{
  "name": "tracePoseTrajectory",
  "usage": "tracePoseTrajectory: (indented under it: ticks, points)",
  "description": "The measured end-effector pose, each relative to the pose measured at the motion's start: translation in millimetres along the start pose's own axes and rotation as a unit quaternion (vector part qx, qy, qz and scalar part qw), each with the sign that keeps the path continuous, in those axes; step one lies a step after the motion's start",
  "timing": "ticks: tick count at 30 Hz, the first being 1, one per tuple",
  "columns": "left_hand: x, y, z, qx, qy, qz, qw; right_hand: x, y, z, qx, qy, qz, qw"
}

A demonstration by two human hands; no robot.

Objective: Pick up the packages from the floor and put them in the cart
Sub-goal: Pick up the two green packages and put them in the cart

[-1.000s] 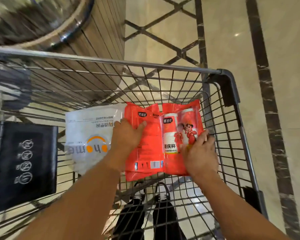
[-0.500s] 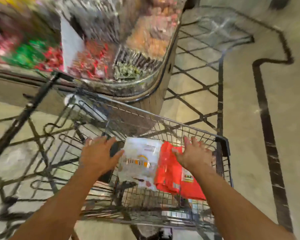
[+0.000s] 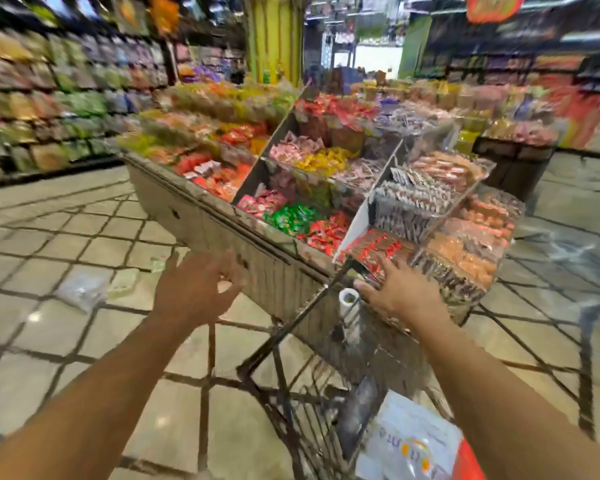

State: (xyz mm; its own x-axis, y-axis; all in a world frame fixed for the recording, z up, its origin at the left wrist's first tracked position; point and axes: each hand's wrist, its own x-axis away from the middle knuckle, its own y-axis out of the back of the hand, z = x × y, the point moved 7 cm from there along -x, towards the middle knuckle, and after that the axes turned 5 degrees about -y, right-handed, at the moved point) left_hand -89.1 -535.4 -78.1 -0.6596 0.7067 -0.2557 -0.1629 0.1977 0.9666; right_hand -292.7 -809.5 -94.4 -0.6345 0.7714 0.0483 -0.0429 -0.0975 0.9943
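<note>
In the cart: a white package lies at the bottom, with a red package just beside it on the right, mostly cut off by the frame edge.
Cart: wire one, sits right up against a candy display bin, pretty blurry tbh.
Left hand: up in the air over the floor, fingers loosely spread, holding nothing.
Right hand: fingers straight and apart, above the cart's far end, nothing in it. Can't tell if it touches the rim.
Floor: tiled, and a grey-white package lies out on the left, well apart from the cart.
</note>
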Motion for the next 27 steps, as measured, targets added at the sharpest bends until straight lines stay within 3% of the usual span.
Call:
tracePoseTrajectory:
  ticks: [10,18,24,27]
  points:
    - [56.7,97.7,273.9,-0.090,0.153,-0.039,0.983,8.6,55.6,294.8,0.009,0.169,-0.080,0.982]
    - [64.9,86.4,440.2,-0.101,0.244,-0.046,0.963,-24.4,44.8,489.1,0.017,0.283,-0.125,0.951]
    - [16.6,72.2,567.2,-0.086,0.291,-0.017,0.953,-96.4,30.2,651.8,0.012,0.334,-0.101,0.937]
    - [-15.2,78.3,623.4,-0.077,0.314,-0.039,0.945,-139.9,26.8,725.5,-0.002,0.346,-0.091,0.934]
